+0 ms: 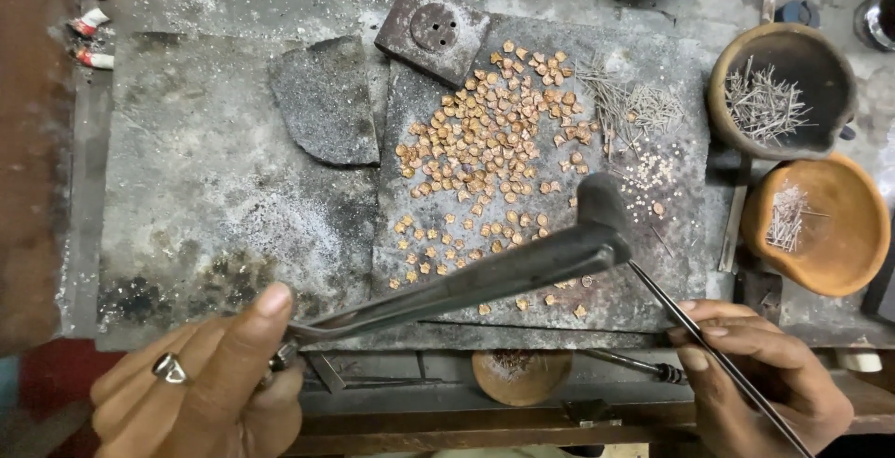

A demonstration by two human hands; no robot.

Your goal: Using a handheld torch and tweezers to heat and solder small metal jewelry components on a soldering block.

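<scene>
Copper-coloured pieces (485,131) lie spread over the slab (643,281) beyond both hands, wires (625,104) unplaced beside them, so most work seems left; left fingers (252,327) clench the torch (522,267), right fingers (699,341) pinch the tweezers (718,365) near the nearest pieces.

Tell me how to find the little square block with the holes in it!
Look at the big grey work slab covered in tiny copper-coloured pieces. Just above that scatter, at its top left edge, sits a dark square block, turned like a diamond. Unlike anything nearby, it has a round dent with small holes.
</scene>
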